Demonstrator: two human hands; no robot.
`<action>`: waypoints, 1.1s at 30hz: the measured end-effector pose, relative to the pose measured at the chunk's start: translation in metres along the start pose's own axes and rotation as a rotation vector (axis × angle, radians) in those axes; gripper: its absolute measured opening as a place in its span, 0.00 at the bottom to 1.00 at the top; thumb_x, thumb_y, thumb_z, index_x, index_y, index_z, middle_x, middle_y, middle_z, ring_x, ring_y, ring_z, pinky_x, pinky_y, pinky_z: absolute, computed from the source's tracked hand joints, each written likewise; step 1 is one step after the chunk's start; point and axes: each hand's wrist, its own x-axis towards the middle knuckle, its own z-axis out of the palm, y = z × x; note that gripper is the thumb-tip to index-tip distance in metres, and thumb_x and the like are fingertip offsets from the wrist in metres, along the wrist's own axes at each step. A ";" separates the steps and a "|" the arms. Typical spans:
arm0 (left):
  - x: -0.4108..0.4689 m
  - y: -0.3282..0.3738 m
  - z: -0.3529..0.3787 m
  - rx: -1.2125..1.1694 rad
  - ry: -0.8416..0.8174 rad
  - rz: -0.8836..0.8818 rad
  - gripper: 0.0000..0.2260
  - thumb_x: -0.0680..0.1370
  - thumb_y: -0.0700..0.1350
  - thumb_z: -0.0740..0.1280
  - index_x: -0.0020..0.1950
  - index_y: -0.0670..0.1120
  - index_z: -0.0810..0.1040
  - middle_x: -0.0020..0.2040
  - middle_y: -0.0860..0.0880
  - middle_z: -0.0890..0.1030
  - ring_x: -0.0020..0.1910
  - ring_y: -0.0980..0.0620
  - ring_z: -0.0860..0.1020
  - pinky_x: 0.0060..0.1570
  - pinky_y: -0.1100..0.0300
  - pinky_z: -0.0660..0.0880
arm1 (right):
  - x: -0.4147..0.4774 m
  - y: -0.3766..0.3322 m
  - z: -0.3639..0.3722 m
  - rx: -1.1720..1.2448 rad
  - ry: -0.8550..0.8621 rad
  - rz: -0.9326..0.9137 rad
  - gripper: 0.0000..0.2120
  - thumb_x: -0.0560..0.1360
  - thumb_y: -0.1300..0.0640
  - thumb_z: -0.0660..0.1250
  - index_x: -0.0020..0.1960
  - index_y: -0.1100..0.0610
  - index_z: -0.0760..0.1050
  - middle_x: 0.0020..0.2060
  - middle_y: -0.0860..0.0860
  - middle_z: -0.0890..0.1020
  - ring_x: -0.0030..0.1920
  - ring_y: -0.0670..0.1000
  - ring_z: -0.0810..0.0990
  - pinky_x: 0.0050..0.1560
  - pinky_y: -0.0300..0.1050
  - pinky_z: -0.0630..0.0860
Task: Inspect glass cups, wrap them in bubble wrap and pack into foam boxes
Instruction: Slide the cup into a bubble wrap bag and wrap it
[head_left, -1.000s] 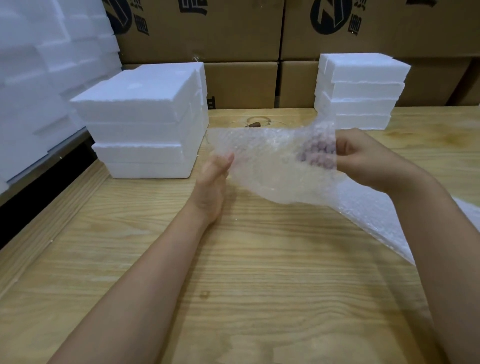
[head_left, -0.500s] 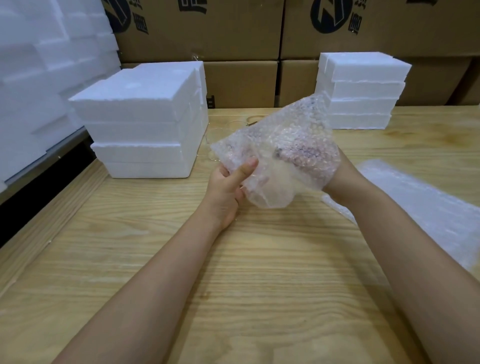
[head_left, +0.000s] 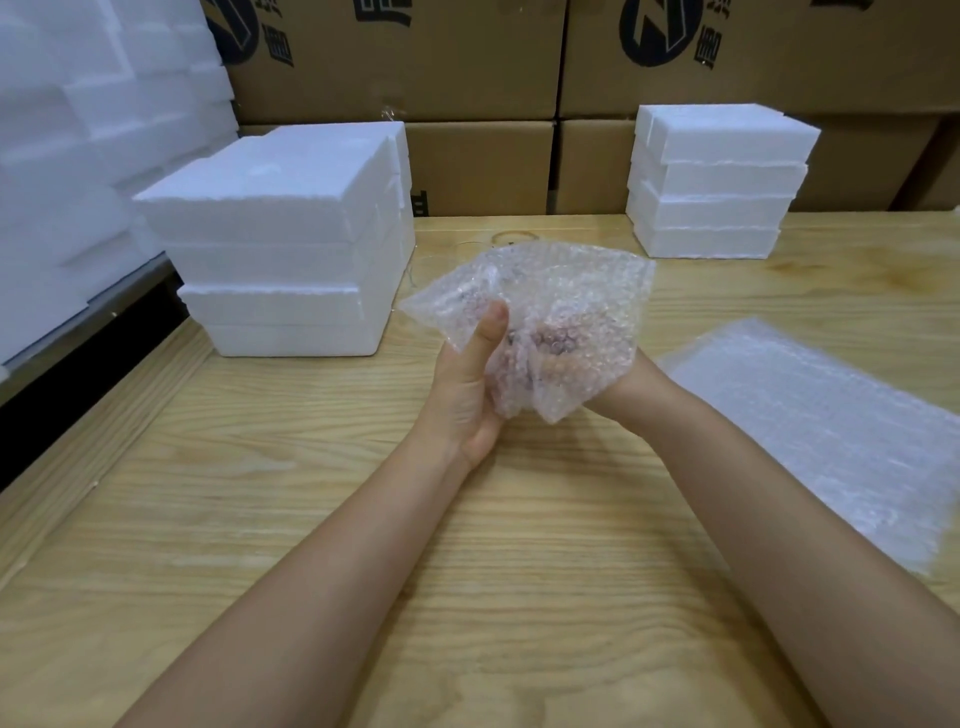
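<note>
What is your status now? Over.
Left hand grips bubble wrap, thumb on top. Right hand covered by it, grip unclear. Nothing in the way.

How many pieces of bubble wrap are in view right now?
2. One bunched sheet is gripped above the table by the left hand and right hand; a flat piece lies on the table at the right. That one may be several layered sheets.

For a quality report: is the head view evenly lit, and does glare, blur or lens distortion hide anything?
Head view: soft, even light, faint shadows on the table; glints on the bubble wrap obscure the right hand behind it; the left foam stack leans, from wide-angle distortion; the borders look soft.
</note>
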 end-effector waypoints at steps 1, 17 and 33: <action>0.000 0.001 -0.001 -0.003 -0.004 -0.006 0.41 0.56 0.58 0.82 0.64 0.43 0.76 0.60 0.41 0.81 0.60 0.43 0.79 0.61 0.43 0.75 | -0.001 -0.002 -0.002 -0.028 -0.002 0.000 0.19 0.76 0.74 0.59 0.33 0.55 0.66 0.30 0.51 0.68 0.25 0.37 0.71 0.28 0.27 0.68; 0.002 0.005 -0.008 -0.099 -0.061 -0.097 0.41 0.58 0.58 0.80 0.67 0.44 0.74 0.65 0.41 0.78 0.65 0.43 0.76 0.67 0.44 0.70 | -0.006 -0.004 -0.073 -0.122 0.164 -0.056 0.34 0.74 0.30 0.53 0.39 0.59 0.80 0.36 0.53 0.85 0.41 0.52 0.85 0.40 0.39 0.79; 0.000 0.005 -0.006 -0.155 0.014 -0.050 0.26 0.69 0.54 0.71 0.63 0.42 0.76 0.60 0.40 0.80 0.60 0.43 0.78 0.61 0.51 0.75 | 0.004 0.018 0.006 0.418 0.489 -0.162 0.10 0.70 0.56 0.74 0.48 0.59 0.80 0.42 0.54 0.85 0.44 0.54 0.84 0.49 0.53 0.79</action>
